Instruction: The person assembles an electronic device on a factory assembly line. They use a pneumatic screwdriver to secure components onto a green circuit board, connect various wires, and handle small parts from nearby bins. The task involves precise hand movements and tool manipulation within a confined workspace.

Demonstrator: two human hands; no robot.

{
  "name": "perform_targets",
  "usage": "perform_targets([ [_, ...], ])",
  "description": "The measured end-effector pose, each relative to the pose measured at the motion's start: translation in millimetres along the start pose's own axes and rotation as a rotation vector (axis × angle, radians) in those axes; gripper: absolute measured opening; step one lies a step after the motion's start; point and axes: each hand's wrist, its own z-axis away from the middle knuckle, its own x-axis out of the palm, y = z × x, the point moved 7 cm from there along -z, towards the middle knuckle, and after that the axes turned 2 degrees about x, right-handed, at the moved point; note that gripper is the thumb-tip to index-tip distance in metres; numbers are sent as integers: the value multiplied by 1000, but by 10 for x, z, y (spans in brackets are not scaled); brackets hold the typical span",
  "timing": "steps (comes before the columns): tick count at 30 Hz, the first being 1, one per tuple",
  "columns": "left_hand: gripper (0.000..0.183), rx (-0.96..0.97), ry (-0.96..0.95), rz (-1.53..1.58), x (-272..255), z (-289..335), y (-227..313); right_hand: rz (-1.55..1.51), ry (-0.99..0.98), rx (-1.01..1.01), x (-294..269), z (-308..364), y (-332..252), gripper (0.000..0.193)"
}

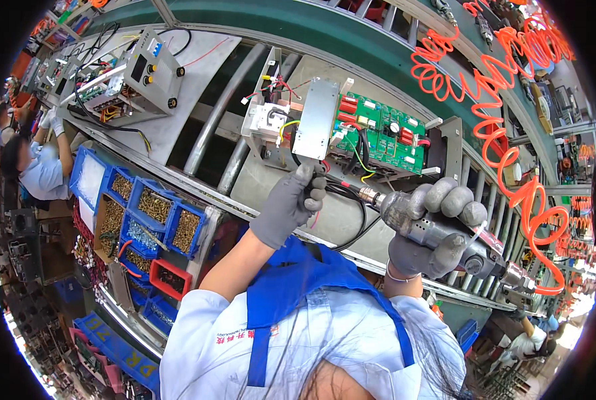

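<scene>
My right hand (438, 250), in a grey glove, is wrapped round a pneumatic screwdriver (426, 233). Its bit points left toward the lower end of an upright silver metal plate (316, 117). At that end is my gloved left hand (286, 208), its thumb and fingertips pinched together beside the bit; whatever lies between them is too small to make out. The plate belongs to an open electrical unit, where a green circuit board (384, 143) with red components stands to the right. White parts (269, 119) and loose wires sit on its left.
An orange coiled air hose (546, 220) runs from the screwdriver up to the right. Blue bins (188, 230) of screws and a red bin (170, 279) stand at left. Another unit (148, 73) sits on the roller conveyor (212, 110). A co-worker (44, 163) is at far left.
</scene>
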Motion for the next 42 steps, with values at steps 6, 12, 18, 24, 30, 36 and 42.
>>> perform_targets([
  [6, 31, -1, 70, 51, -8, -49, 26, 62, -40, 28, 72, -27, 174, 38],
  [12, 28, 74, 113, -3, -75, -63, 102, 70, -51, 50, 134, -116, 300, 39],
  [18, 33, 35, 3, 54, -97, -147, 84, 191, 35, 118, 216, -165, 364, 32],
  [24, 46, 96, 79, -187, 10, -120, 196, 79, -18, 122, 139, -226, 421, 39],
  [30, 53, 11, 172, -186, -438, -245, 86, 94, 73, 169, 49, -467, 721, 28],
  [36, 38, 216, 332, -528, -604, -525, 226, 398, -68, 98, 211, -954, 1175, 22],
  [42, 30, 267, 334, -532, -574, -586, 242, 454, -43, 93, 170, -1095, 1508, 11],
])
